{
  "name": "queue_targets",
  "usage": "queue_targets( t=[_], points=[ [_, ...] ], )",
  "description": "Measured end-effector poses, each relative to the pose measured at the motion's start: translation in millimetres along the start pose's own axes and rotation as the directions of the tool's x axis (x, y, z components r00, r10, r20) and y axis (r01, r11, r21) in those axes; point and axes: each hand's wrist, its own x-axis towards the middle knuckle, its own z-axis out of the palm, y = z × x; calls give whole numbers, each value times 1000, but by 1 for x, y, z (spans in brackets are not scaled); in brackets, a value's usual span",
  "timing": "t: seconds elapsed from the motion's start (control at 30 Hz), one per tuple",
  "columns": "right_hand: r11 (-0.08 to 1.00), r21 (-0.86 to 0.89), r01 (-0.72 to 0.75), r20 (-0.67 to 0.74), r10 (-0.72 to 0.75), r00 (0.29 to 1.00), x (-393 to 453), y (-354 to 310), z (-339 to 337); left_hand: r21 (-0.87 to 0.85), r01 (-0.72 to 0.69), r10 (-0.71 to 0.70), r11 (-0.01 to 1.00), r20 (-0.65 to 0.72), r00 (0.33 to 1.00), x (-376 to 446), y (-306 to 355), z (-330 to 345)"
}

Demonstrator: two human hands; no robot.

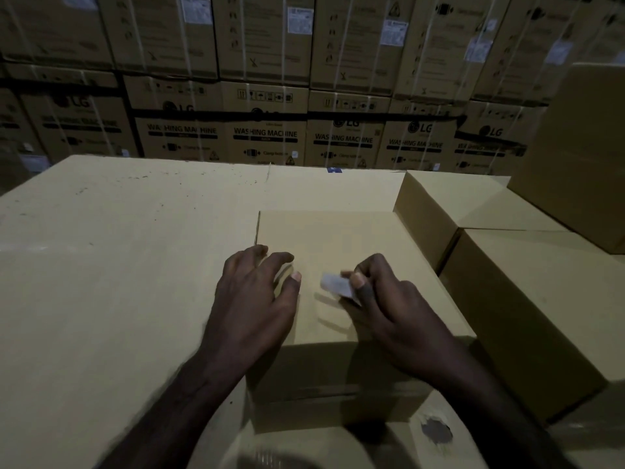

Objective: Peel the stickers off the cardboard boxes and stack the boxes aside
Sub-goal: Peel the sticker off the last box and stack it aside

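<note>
The right hand point(389, 299) is pinching a small white sticker point(336, 286) just above the top of a cardboard box point(338, 238). The left hand point(257, 289) is resting on that top with fingers spread, gripping nothing. The box is sitting on a wide cardboard surface point(118, 265). 2 plain boxes point(541, 299) are standing to the right. Stacked washing machine cartons point(263, 130) are filling the dim room behind.

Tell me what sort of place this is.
Most likely a warehouse or stockroom: a strapped wall of washing machine cartons fills the background, and plain cardboard boxes sit stacked beside the one being worked on.
</note>
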Motion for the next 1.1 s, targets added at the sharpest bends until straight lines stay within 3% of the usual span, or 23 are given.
queue_targets(
  t=[0.13,0.37,0.53,0.73,0.97,1.1],
  points=[
    [997,-64,43,139,-34,990,-14,1,4,2,-4,4,1000,12,1000,0,0,0],
    [987,-150,-52,17,55,998,5,8,-14,-8,-10,11,1000,26,1000,-2,-1,1],
    [994,-112,20,203,3,979,-9,-7,5,-34,-3,3,999,6,1000,-1,0,2],
    [975,-188,-117,38,127,991,11,14,-17,-14,-23,24,1000,19,1000,-2,0,0],
    [989,-147,5,187,22,982,-7,1,-1,18,-32,31,999,36,999,-2,4,-2],
    [985,-145,-89,30,94,995,10,14,-20,25,-38,37,999,47,998,-2,1,-1]
  ],
)
